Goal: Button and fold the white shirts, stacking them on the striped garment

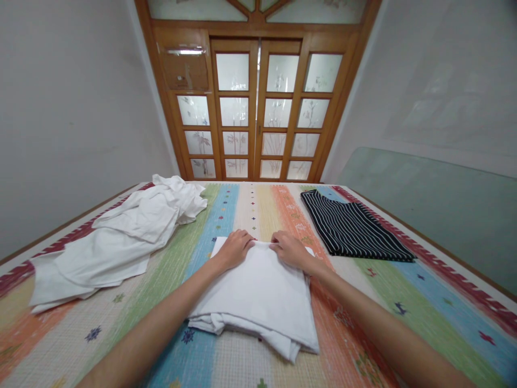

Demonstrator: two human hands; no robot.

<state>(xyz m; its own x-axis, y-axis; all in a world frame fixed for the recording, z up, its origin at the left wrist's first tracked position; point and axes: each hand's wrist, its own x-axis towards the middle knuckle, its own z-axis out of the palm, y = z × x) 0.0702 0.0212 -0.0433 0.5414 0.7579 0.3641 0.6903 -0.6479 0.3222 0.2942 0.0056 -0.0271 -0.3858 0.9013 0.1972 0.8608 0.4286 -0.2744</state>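
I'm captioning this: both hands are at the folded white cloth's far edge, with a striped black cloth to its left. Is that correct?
Wrong side: the head view shows the striped black cloth to the right of the folded white cloth. The rest stands.

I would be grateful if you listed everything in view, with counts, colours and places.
Folded white cloth: one, white, front centre
Crumpled white fabric heap: one, white, left
Folded pinstriped cloth: one, black with white stripes, right
Patterned striped cover: one, multicoloured, beneath all the cloths
Smooth rounded-corner panel: one, pale green, far right
Wood-framed glass doors: one set, brown with frosted panes, background
Plain walls: two, greyish white, either side
Left hand: one, bare, at folded cloth's far edge
Right hand: one, bare, same edge
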